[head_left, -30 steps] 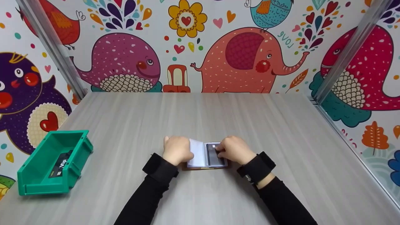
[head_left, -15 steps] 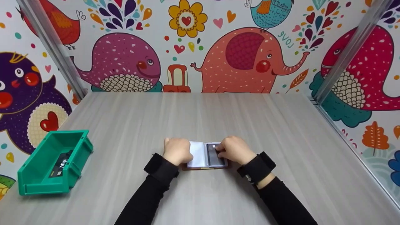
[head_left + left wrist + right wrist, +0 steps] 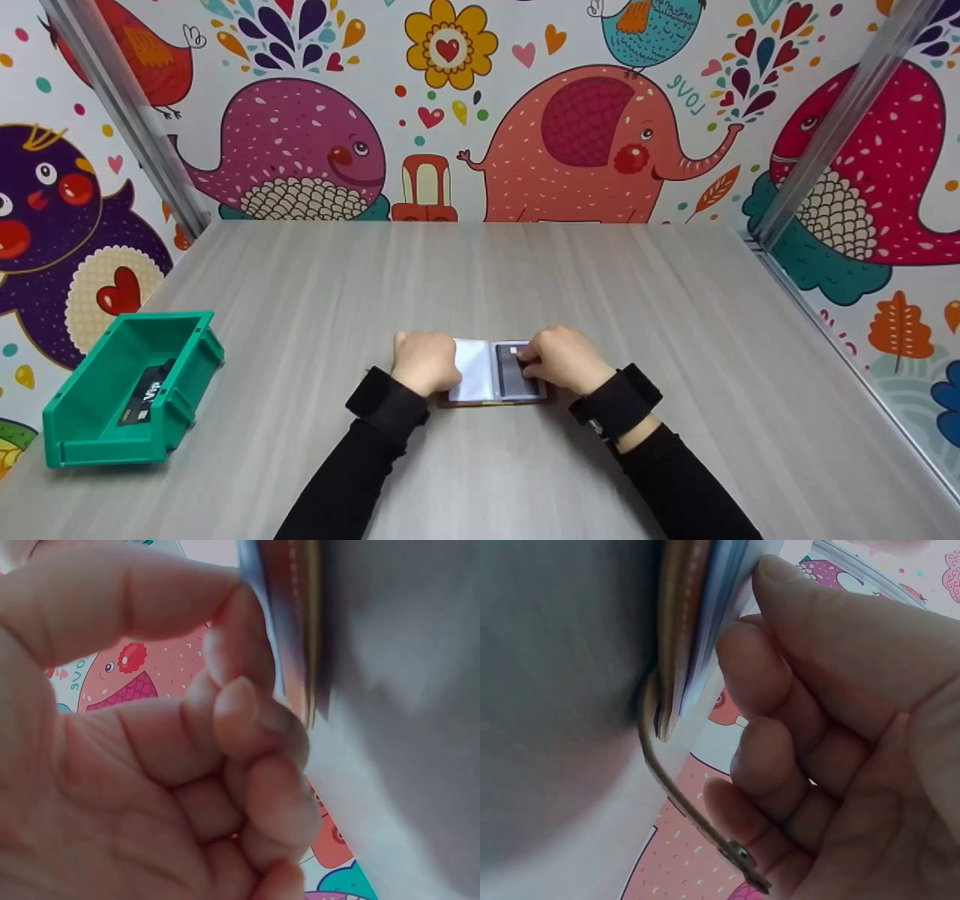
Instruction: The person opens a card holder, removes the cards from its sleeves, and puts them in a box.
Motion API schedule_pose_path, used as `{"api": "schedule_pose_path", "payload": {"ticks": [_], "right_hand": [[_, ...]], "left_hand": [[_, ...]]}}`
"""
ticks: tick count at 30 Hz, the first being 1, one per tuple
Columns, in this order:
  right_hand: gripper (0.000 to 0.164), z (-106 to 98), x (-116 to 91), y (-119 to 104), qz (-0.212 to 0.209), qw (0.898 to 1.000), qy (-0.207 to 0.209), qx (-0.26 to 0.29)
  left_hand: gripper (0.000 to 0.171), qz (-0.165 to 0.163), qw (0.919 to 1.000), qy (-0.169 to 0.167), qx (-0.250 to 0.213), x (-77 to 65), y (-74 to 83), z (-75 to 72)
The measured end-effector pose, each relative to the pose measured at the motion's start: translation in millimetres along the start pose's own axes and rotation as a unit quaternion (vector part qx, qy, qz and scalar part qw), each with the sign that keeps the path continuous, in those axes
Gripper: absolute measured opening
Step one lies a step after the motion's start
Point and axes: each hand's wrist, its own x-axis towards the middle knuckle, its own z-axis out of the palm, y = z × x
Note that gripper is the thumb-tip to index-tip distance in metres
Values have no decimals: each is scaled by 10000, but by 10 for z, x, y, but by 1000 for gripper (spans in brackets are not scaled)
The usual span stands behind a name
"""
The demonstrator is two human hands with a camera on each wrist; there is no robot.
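A small card holder [image 3: 472, 375] with a brown cover and clear plastic sleeves lies spread open on the table. My left hand [image 3: 426, 364] pinches its left side between thumb and forefinger, the other fingers curled in; the left wrist view shows this pinch at the sleeve edge [image 3: 259, 600]. On the right page sits a dark card [image 3: 514, 375], partly covered by my right hand [image 3: 568, 360]. That hand's thumb and bent forefinger pinch at the sleeves' edge. From the cover a brown strap [image 3: 682, 799] with a metal snap sticks out below my right fingers.
A green bin [image 3: 105, 454] stands at the left of the table, with a black card marked "Vip" [image 3: 146, 397] inside. The pale wood-grain table [image 3: 480, 277] reaches back to walls with cartoon animals. Metal posts [image 3: 814, 112] rise at the corners.
My left hand has come down slightly, and the left sleeve lies a little flatter. The right hand keeps its place over the dark card.
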Motion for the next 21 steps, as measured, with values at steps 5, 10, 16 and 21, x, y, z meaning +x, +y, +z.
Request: {"api": "schedule_pose_path", "payload": {"ticks": [5,10,16,21], "right_hand": [[25,-1,0,3,-12,10000,0,-12],[24,2,-2,7,-30,10000,15,-14],[23,6,2,7,42,10000,-13,30],[24,6,6,7,37,9999,-50,79]], "left_hand": [[15,-22,10000,-49,6,0,-3,-7],[14,-40,10000,-60,-1,-3,-4,-10],[10,-108,9999,-80,-30,-4,-8,-13],[10,-148,9998,-54,-93,-9,-20,-22]]}}
